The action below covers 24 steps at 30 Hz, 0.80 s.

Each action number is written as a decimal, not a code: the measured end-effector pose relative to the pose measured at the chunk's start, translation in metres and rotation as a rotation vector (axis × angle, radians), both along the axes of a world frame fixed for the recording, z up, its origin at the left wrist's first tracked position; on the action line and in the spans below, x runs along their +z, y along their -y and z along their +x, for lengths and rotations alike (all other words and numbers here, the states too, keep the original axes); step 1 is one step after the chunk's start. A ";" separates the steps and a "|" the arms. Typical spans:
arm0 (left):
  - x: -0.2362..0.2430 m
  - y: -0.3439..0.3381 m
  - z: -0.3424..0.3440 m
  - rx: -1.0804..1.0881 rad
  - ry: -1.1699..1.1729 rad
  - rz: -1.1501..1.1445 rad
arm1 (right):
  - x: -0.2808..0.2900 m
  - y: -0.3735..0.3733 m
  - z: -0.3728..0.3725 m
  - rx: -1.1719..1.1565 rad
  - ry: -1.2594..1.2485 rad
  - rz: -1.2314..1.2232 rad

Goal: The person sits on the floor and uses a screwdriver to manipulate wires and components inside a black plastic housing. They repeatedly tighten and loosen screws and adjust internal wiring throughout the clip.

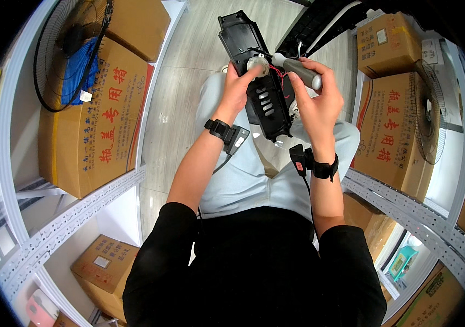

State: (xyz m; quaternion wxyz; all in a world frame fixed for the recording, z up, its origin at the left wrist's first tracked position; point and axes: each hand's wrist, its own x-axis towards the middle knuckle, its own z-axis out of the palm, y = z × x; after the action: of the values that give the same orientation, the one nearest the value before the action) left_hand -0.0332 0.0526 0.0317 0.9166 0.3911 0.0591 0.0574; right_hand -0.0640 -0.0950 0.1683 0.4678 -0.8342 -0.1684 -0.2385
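Seated between shelves of cardboard boxes (101,117), I hold a black plastic housing (254,71) above my lap. My left hand (238,84) grips its side by the white round part (257,64); my right hand (315,101) clasps a grey-handled tool (300,72) just right of the housing.

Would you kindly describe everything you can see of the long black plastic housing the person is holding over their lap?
The black housing is a long, narrow moulded shell, seemingly plastic, tilted with its far end pointing away from the person. Its lower part shows a row of oval slots. A round whitish part sits on it, with thin red wires alongside. The left hand grips its left edge by that part; the right hand holds a grey-handled tool against it.
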 end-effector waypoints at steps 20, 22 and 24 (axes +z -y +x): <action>-0.005 0.001 -0.002 0.018 0.052 0.139 | 0.015 0.024 -0.021 0.024 -0.071 0.186; -0.005 0.002 -0.003 0.026 0.047 0.125 | 0.014 0.024 -0.023 0.027 -0.093 0.203; -0.004 0.002 -0.003 0.035 0.043 0.127 | 0.015 0.024 -0.025 0.026 -0.112 0.214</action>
State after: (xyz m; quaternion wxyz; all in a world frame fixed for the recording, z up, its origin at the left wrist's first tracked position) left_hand -0.0364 0.0504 0.0279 0.8899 0.4460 0.0423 0.0855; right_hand -0.0886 -0.1186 0.1829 0.5658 -0.7894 -0.1263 -0.2021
